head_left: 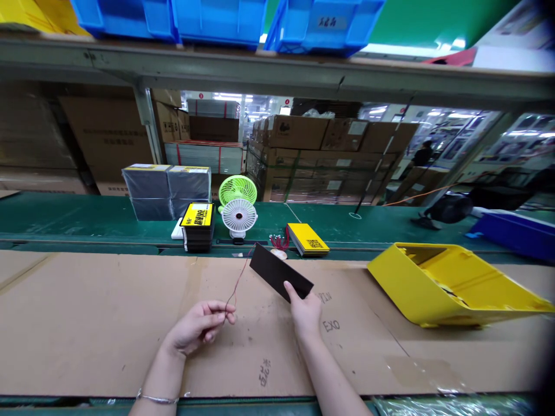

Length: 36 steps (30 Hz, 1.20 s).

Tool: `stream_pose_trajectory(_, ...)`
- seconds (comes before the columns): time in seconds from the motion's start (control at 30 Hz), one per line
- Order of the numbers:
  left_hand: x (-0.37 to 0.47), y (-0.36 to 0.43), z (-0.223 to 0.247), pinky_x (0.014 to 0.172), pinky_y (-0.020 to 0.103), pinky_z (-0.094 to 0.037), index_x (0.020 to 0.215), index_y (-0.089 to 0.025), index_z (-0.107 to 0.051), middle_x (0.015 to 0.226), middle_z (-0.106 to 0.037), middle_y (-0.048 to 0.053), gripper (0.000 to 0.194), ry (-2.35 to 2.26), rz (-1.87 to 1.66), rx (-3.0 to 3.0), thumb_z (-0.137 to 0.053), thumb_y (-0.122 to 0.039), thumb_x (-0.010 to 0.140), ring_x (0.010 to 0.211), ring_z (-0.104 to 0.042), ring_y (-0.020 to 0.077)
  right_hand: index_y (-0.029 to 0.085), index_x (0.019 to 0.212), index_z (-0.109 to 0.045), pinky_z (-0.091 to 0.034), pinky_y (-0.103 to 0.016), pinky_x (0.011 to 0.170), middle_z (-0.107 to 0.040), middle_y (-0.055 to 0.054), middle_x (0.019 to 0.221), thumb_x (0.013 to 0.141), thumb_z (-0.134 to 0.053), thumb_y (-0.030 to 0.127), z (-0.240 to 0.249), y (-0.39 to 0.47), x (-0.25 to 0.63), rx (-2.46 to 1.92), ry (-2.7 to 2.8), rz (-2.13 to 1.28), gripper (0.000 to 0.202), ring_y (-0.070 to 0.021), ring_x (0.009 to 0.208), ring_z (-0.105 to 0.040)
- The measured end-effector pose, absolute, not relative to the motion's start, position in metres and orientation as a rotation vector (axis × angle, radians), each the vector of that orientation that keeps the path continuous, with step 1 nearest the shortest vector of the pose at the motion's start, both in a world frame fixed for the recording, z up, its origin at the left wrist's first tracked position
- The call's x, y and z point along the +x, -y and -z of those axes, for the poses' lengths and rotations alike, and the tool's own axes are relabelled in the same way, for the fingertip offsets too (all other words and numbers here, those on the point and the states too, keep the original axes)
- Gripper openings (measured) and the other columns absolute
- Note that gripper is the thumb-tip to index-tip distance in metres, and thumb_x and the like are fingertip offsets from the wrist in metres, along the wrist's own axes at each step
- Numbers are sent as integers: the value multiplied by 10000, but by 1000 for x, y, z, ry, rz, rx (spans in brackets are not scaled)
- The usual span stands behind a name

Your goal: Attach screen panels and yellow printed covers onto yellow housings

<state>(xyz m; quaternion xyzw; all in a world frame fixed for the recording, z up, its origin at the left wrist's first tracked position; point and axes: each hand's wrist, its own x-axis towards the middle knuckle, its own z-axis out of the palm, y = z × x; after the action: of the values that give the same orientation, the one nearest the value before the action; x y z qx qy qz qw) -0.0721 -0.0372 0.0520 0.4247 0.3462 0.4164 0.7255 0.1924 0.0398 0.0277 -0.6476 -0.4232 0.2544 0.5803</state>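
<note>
My right hand (307,312) grips a flat black rectangular panel (275,270) by its near right end, thumb on top. A thin red-and-black wire (237,283) runs from the panel's far left corner down to my left hand (203,325). There the thumb and fingers pinch the wire. The panel is held tilted above the cardboard sheet (130,323) that covers the bench. Beyond it lie a bundle of red wires (281,240) and a yellow pad-like stack with a QR code (309,238).
A yellow bin (416,289) lies at the right on the cardboard. Behind stand a white fan (239,216), a green fan (234,188), a stack of black-and-yellow pieces (198,228) and grey wrapped blocks (169,193). Blue bins (217,23) sit on the overhead shelf.
</note>
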Motion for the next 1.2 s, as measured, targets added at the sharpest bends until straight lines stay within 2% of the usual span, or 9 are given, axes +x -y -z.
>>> stream_pose_trajectory(0.17,-73,42,-55,387,212,-140,1034,-142,-635,876,-653,102,349,-696,-856,1002,-645,-293,720,371,-292,-6,97,925,-701,-489,-422,833,-710,-143,918,628,-701,484,-30,-39,191,-1482,1004,-608,487,-333,922,-639)
stream_pose_trajectory(0.33,-70,41,-57,456,200,-268,778,-148,-617,821,-573,59,262,-671,-1044,894,-707,-351,639,528,-401,59,89,947,-692,-483,-422,850,-704,-148,941,620,-709,468,-29,-40,191,-1465,1007,-600,501,-331,932,-635)
stream_pose_trajectory(0.5,-72,32,-58,623,256,-410,648,-161,-573,848,-515,45,213,-535,-1368,608,-606,-350,742,744,-487,133,95,927,-694,-492,-428,821,-711,-142,912,611,-715,475,-26,-41,191,-1478,1002,-605,494,-334,904,-643)
stream_pose_trajectory(0.67,-80,25,-64,703,316,-456,1022,-269,-622,1005,-559,57,408,-509,-1624,362,-443,-555,792,863,-533,176,98,915,-698,-491,-426,818,-710,-145,912,610,-713,483,-26,-40,190,-1478,1008,-610,491,-331,902,-643)
stream_pose_trajectory(0.77,-81,25,-66,701,304,-467,1261,-394,-435,1097,-545,37,508,-578,-1668,401,-404,-593,794,872,-556,161,105,893,-704,-491,-423,820,-714,-140,898,601,-716,486,-26,-39,189,-1472,1010,-613,481,-328,889,-648)
stream_pose_trajectory(0.9,-78,19,-55,661,269,-461,1370,-463,-132,1157,-506,29,669,-896,-1674,562,-454,-562,791,861,-574,148,108,891,-704,-496,-427,816,-717,-136,879,590,-726,476,-26,-39,186,-1454,1019,-629,476,-326,875,-652)
stream_pose_trajectory(1.07,-79,10,-27,732,303,-433,1423,-252,58,1110,-498,73,982,-1813,-1496,874,-583,-501,721,765,-534,151,114,882,-697,-518,-409,791,-718,-129,882,604,-725,455,-30,-36,181,-1418,1019,-669,441,-315,866,-657)
stream_pose_trajectory(1.13,-82,9,-19,779,357,-422,1428,-142,-66,1091,-503,120,929,-2014,-1364,1012,-559,-496,725,778,-531,193,113,883,-696,-512,-404,808,-717,-128,890,606,-729,449,-33,-34,180,-1407,1013,-670,437,-312,881,-653)
stream_pose_trajectory(1.2,-85,10,-16,823,396,-399,1339,-98,-354,1046,-517,149,738,-2144,-1222,1175,-537,-472,729,857,-530,253,108,897,-691,-505,-402,822,-713,-130,906,611,-727,452,-37,-32,180,-1401,994,-657,448,-311,899,-648)
